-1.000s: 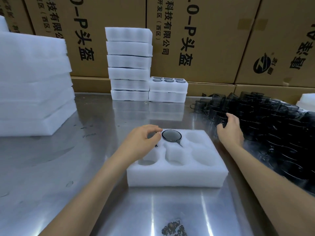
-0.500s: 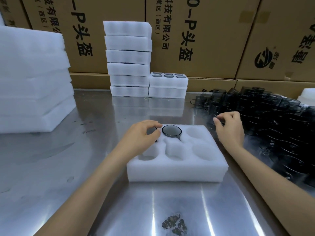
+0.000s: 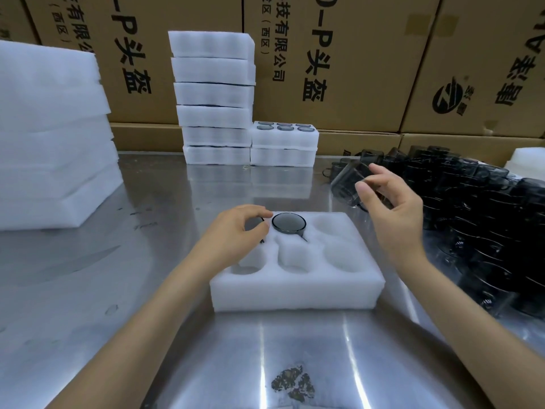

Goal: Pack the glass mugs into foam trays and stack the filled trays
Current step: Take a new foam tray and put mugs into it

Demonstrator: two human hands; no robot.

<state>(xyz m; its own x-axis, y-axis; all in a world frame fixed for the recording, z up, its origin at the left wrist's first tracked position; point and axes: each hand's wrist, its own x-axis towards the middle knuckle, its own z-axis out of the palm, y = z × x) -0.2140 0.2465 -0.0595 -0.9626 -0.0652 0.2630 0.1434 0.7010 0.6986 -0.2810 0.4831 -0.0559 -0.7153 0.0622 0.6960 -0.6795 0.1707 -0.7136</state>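
Here the foam tray (image 3: 298, 287) holds one mug (image 3: 288, 223) (back middle pocket).

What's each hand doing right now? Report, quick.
Left hand: fingers curled on a mug in the foam tray's back-left pocket.
Right hand: fingers holding a glass mug above the table.

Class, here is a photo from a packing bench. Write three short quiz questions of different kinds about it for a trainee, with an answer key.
1. True or false: the right hand holds a glass mug above the table.
2. How many pockets of the front foam tray show a seated mug in full view: A none, B one, C four?
3. Fill in: the left hand rests over the tray's far ______ corner.

Key: 1 true; 2 B; 3 left.
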